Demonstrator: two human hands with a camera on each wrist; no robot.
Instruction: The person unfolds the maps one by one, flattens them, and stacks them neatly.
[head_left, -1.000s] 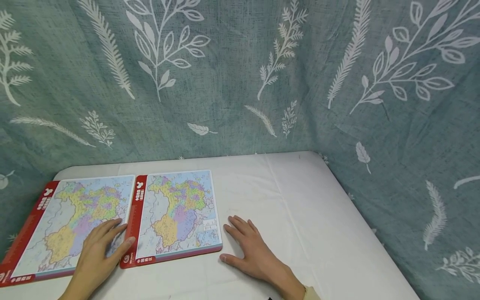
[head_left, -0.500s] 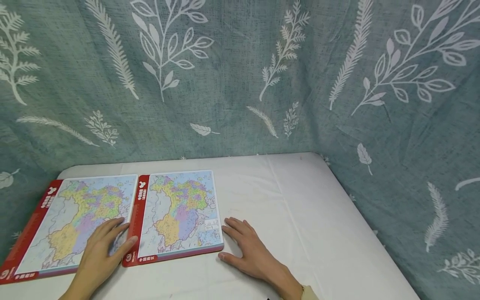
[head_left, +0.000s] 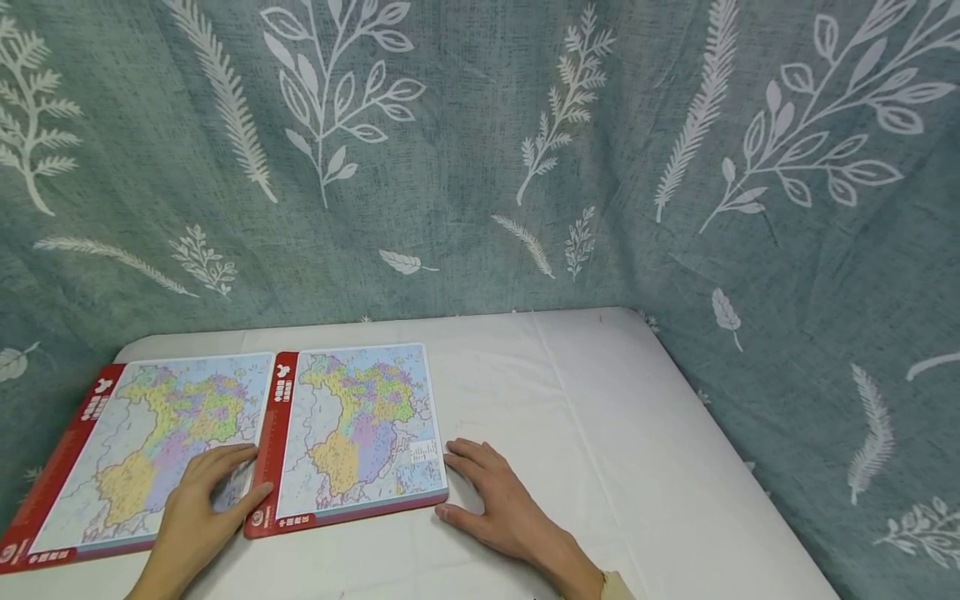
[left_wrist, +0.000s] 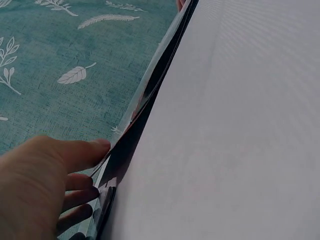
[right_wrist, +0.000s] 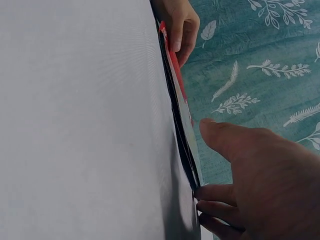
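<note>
Two map mats with red left borders lie side by side on the white tabletop. My left hand (head_left: pixel 197 504) lies over the right part of the left map mat (head_left: pixel 67 467). Its fingertips reach the red left edge of the right map mat (head_left: pixel 360 433), and its thumb (left_wrist: pixel 87 152) rests at that border's lower end. At the opposite edge, my right hand (head_left: pixel 502 508) touches the right map mat's side with relaxed fingertips, its thumb by the lower right corner. Both mats show a layered front edge. In the wrist views the right mat appears edge-on, its layers slightly parted.
The white-covered table (head_left: pixel 540 383) extends to the right of the mats. A green curtain (head_left: pixel 465 167) with white leaf prints hangs behind the table and along its right side.
My right hand has come slightly left, up against the right map mat's edge. My left fingertips have drawn closer together by that mat's red border. The head view has shifted a little.
</note>
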